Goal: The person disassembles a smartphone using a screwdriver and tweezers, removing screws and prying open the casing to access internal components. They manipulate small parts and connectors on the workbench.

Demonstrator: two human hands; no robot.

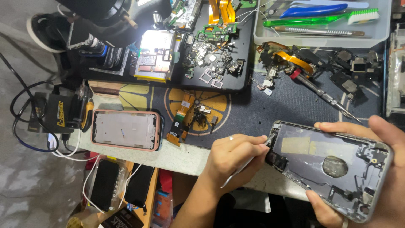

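Head view: hands [236, 158] gripping tweezers [247, 162], phone housing [333, 166].

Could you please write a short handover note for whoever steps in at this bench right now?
Left hand: holds a thin metal tool, tip at the top corner of the opened phone shell.
Right hand: grips that shell, tilted over the table edge.
Done: the shell is open, insides bare.
Left: small parts and cables still sit inside it.
Nearby: pink phone frame, screwdriver, loose parts on a black tray.
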